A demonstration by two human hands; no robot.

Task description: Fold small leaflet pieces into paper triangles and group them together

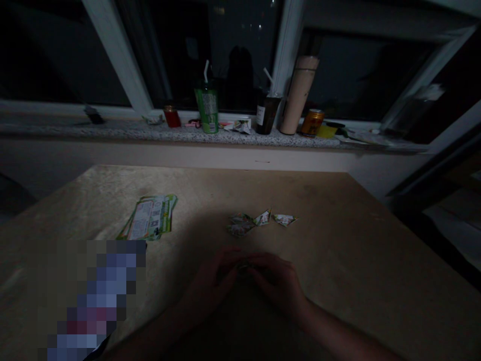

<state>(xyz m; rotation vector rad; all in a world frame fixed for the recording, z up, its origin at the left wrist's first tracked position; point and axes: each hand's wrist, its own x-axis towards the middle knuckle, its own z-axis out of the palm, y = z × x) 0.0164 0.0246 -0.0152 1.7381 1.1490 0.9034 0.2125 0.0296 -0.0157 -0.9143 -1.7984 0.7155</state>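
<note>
Low over the table's middle, my left hand (214,276) and my right hand (278,279) meet, fingers bent inward and thumbs close together. Between the thumbs shows a sliver of a small thing (244,266); the fingers and the dark hide what it is. Just beyond my fingers lie several small folded pieces of printed paper: a cluster at the left (240,224), a pointed piece (263,217) touching it or nearly so, and a triangular piece (284,219) apart at the right. A stack of green-and-white printed leaflets (149,218) rests farther left.
A pixelated bluish area (108,286) covers something at the table's left. On the granite windowsill (233,138) stand a green cup with a straw (209,108), a dark cup (267,116), a tall pink flask (298,95), an orange can (312,123) and a red jar (172,117).
</note>
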